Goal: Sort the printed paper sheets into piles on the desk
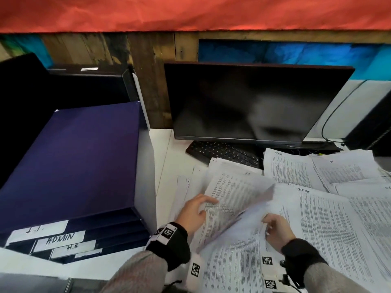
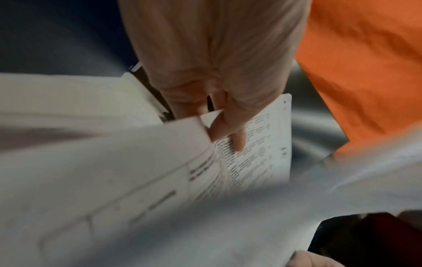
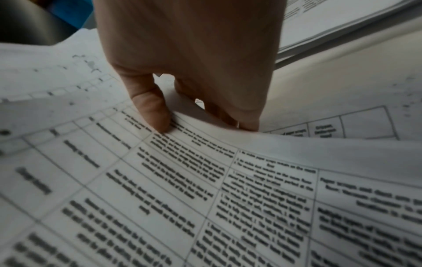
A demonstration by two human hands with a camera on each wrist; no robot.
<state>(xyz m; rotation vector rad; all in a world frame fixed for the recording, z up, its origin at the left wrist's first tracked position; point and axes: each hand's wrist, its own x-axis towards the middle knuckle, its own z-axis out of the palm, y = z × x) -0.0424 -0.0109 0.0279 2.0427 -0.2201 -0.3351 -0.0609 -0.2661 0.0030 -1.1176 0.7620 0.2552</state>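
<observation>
Printed sheets (image 1: 330,218) lie spread in loose overlapping layers over the right half of the white desk (image 1: 163,144). My left hand (image 1: 203,206) holds the left edge of a lifted, curling bundle of sheets (image 1: 234,197). In the left wrist view its fingers (image 2: 237,142) lie on a printed page (image 2: 262,144) with another sheet's edge caught between them. My right hand (image 1: 267,223) pinches the edge of a table-printed sheet (image 3: 205,180), with the thumb (image 3: 155,115) on top and the fingers (image 3: 247,124) underneath.
A stack of dark purple trays (image 1: 72,161) labelled I.T., ADMIN and H.R. stands at the left. A dark monitor (image 1: 249,102) and a black keyboard (image 1: 222,153) sit behind the papers. A black box (image 1: 374,123) stands at the far right.
</observation>
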